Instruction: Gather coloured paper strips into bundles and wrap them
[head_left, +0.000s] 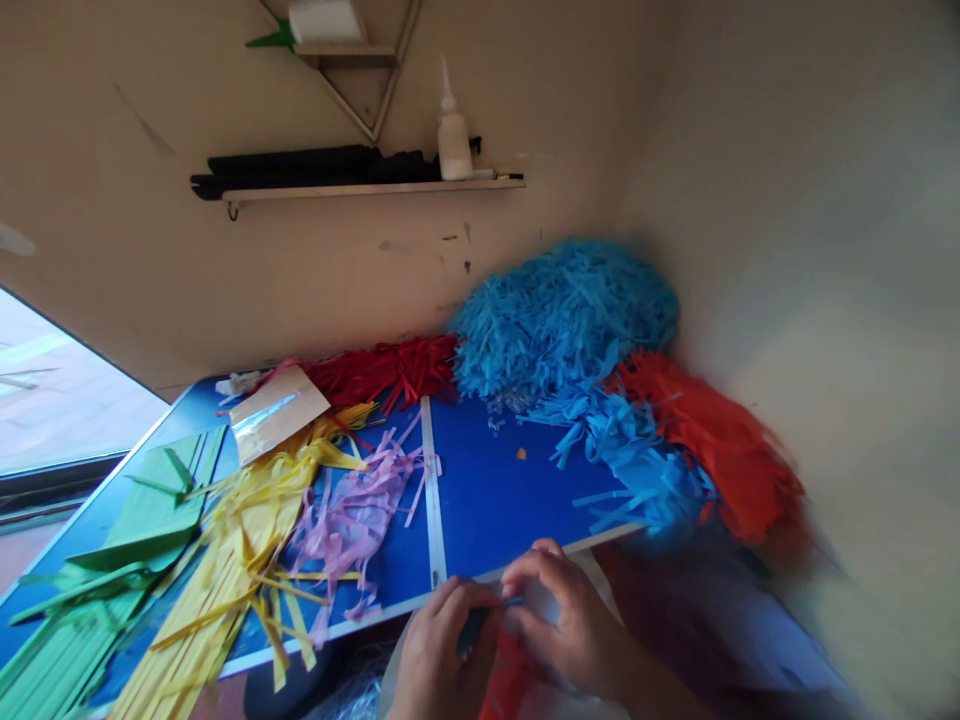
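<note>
My left hand (446, 645) and my right hand (566, 610) are close together in front of the table's near edge. Both have their fingers bent into a pinch, with a small blue paper strip (512, 601) between the fingertips. Red tissue paper (514, 672) hangs just below, between the two hands; part of it is hidden and blurred. Left of my hands lies cut lilac tissue paper (360, 510) on the blue table (495, 500). Beyond it are fringed yellow paper (262, 500) and green paper strips (112, 570).
A large blue fringed heap (566, 310) fills the back corner. Red fringe (382, 368) runs along the wall, and orange-red fringe (720, 450) lies beside blue fringe (645, 460) at right. A shiny card (277, 412) rests at left. Above, a shelf (360, 190) holds a white bottle (454, 140).
</note>
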